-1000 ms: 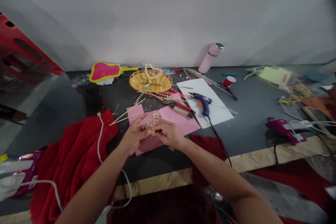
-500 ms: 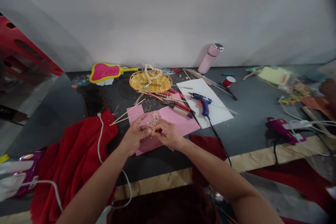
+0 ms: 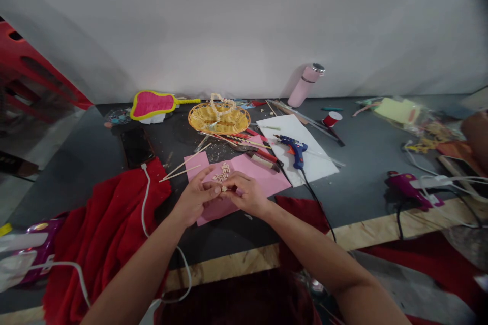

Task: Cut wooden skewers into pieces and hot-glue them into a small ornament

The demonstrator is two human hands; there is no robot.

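Note:
Between the fingertips of both hands is a small cream-coloured piece (image 3: 223, 189), shaped like a little flower or cluster; its detail is too small to make out. My left hand (image 3: 196, 200) pinches it between thumb and fingers from the left. From the right, my right hand (image 3: 246, 194) grips it with closed fingertips. Just beyond the fingers, a small heap of cream pieces (image 3: 221, 172) lies on pink paper (image 3: 263, 176). Two thin wooden sticks (image 3: 182, 167) rest on the table to the left of the paper.
A blue glue gun (image 3: 295, 150) lies on white paper (image 3: 316, 162). Behind the hands are pliers (image 3: 263, 155) and a yellow wicker basket (image 3: 198, 119). A phone (image 3: 137, 147) and red cloth (image 3: 110, 213) are leftward. A pink flask (image 3: 305, 85) stands by the wall. Another person's hand (image 3: 476, 134) is far right.
My fingers have shifted slightly, so the small cream piece shows more plainly between them. At the far right the other person's hand has moved a little.

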